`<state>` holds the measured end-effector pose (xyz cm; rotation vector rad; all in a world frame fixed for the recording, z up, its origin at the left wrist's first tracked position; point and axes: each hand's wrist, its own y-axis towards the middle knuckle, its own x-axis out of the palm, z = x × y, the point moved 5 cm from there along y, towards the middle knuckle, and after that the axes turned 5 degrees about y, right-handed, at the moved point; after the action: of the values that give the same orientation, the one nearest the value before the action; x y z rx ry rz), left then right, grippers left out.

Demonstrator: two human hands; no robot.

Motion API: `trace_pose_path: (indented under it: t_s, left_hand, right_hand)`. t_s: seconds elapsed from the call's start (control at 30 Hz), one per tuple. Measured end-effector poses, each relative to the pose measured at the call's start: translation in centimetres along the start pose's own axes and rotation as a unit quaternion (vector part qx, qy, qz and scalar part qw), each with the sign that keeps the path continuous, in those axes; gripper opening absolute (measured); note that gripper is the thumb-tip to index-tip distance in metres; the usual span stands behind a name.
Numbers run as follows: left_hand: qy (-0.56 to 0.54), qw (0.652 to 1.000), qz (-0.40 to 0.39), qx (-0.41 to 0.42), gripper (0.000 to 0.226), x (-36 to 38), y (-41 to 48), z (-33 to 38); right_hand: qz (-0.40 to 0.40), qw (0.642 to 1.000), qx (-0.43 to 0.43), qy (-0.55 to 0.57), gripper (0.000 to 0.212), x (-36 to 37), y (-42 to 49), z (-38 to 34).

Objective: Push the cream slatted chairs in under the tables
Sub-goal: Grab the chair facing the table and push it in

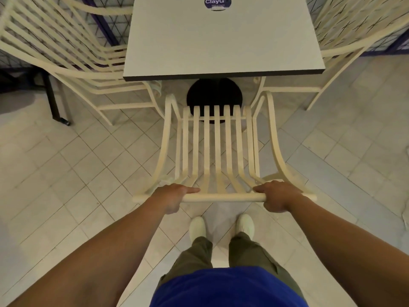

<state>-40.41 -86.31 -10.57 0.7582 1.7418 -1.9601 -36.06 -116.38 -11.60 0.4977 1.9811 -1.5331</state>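
Note:
A cream slatted chair (218, 147) stands straight in front of me, its seat front close to the near edge of a grey square table (221, 41). My left hand (174, 196) and my right hand (276, 196) both grip the chair's top back rail, one near each end. The seat front lies just short of the table edge, over the table's round black base (214, 94). A second cream slatted chair (73, 58) sits at the table's left side and a third (345, 45) at its right side, both partly under the top.
Pale tiled floor (66, 173) spreads all around. A dark table leg (53, 100) stands at the left. Purple-framed mesh panels (104, 25) run behind the table. A round purple sticker (217, 2) marks the tabletop. My feet in pale shoes stand just behind the chair.

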Motion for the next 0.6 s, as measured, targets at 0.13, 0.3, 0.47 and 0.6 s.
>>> trace_pose_path:
  t_s: [0.13, 0.3, 0.47, 0.6]
  left_hand:
    - [-0.006, 1.000, -0.002, 0.001, 0.090, -0.3, 0.4, 0.3]
    - [0.005, 1.000, 0.006, 0.001, 0.092, -1.6, 1.4, -0.5]
    - [0.005, 1.000, 0.013, -0.002, 0.090, -3.8, 3.0, -1.2]
    - [0.002, 0.999, 0.035, -0.001, 0.086, -5.8, 4.0, -1.8]
  right_hand:
    - [0.008, 1.000, 0.001, -0.028, 0.064, 0.0, 0.5, 0.1]
    - [0.008, 0.999, -0.008, -0.034, 0.062, -1.3, 1.6, 0.2]
    - [0.006, 0.999, -0.018, -0.028, 0.060, -3.6, 3.5, 0.6]
    - [0.019, 1.000, -0.020, -0.014, 0.061, -5.4, 4.8, 0.8]
